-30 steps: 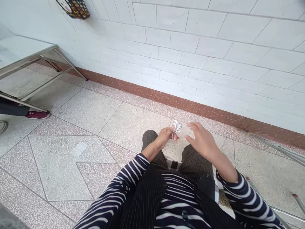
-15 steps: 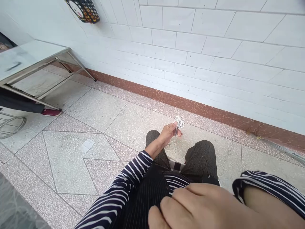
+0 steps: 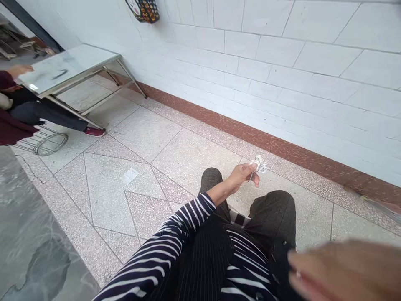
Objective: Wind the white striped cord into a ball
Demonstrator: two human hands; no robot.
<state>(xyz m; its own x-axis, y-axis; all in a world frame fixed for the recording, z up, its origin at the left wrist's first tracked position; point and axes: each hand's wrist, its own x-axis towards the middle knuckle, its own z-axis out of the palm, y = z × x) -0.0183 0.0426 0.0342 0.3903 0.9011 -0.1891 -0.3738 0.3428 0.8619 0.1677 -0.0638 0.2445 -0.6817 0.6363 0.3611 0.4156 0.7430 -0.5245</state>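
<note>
A bundle (image 3: 260, 164) of white strands juts from the tip of a person's left hand (image 3: 239, 177), pinched at its near end, loose loops fanning out on the far side. Thumb and forefinger are clamped on it; another finger shows just below, its tip apart from the strands. The rest of that hand's fingers are hidden behind the palm.

The right hand (image 3: 347, 271), well apart from the bundle and to its lower right, is a blur cut off by the picture's edge; whether its fingers are together or apart, or hold anything, cannot be told. Knees in dark trousers (image 3: 275, 213) lie nearer the person than the bundle. Far to the bundle's left, a paper (image 3: 129, 176) lies on the floor, and beyond it another person, cropped by the edge, rests a hand (image 3: 21, 70) on a table (image 3: 79, 58).
</note>
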